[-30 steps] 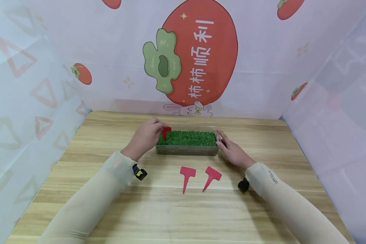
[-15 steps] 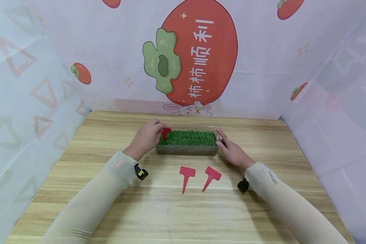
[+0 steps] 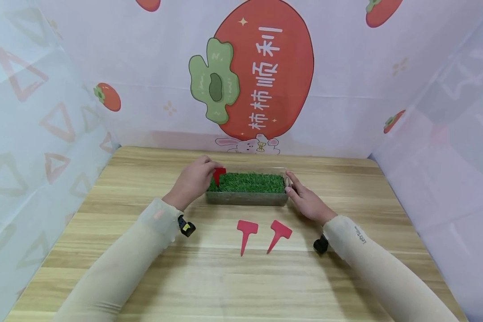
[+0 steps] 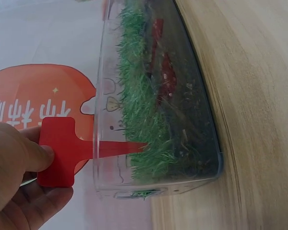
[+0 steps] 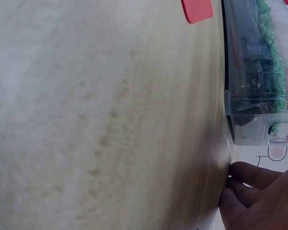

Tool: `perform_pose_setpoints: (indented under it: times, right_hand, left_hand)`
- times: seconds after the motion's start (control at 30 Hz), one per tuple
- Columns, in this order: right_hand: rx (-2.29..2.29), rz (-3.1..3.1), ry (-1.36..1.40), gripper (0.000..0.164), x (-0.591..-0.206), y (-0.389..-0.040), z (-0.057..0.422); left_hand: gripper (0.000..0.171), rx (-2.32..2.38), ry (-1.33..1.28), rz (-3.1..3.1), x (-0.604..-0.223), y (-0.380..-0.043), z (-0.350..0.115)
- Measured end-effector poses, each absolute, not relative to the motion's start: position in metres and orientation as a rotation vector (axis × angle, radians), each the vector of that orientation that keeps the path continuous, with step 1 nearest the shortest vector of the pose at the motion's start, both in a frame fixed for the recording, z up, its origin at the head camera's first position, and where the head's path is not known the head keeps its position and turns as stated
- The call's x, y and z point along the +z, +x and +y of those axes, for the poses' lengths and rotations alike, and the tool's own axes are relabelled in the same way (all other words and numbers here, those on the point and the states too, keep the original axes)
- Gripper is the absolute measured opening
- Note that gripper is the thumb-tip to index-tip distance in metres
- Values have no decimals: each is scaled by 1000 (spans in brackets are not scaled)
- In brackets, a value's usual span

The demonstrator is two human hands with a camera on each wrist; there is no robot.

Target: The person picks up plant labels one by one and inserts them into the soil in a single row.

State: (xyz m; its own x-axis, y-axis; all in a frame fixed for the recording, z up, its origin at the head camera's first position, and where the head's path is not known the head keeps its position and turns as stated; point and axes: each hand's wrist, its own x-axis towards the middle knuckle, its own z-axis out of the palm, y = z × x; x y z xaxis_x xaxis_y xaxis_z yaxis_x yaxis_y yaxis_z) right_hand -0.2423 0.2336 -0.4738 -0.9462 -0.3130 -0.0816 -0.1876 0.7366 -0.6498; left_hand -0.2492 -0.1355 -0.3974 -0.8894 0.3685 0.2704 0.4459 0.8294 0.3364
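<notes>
Where the left hand (image 3: 191,181) pinches: a red marker (image 4: 60,152), by its head, stem down.
Grass (image 3: 251,182): around the stem's tip, at left; a sideways push could leave it leaning.
Clear box (image 3: 247,199): could slide if the right hand (image 3: 309,202), at its right end, holds loosely; that hold cannot be told.
Pink markers (image 3: 247,228): two, nearer, on the table (image 3: 225,286).

Glossy clear plastic box (image 3: 247,199), rough bristly grass (image 3: 251,182), smooth matt plastic tag (image 4: 57,151) at left, wood-grain counter (image 3: 221,286), cloth sleeves (image 3: 122,261), creased far backdrop (image 3: 145,58)
</notes>
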Motion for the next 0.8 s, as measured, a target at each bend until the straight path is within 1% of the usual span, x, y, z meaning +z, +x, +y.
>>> perform_pose_setpoints:
  times: [0.23, 0.5, 0.8]
  right_hand:
    - [-1002, 2758, -406, 63, -476, -242, 234]
    - [-1004, 2755, -406, 63, -477, -243, 234]
    - [-995, 2755, -414, 62, -477, -245, 235]
  left_hand:
    - [29, -539, -656, -2852, -403, -252, -133]
    - [36, -509, -654, -2883, -406, -253, -130]
    - [37, -519, -655, -2889, -408, -256, -130]
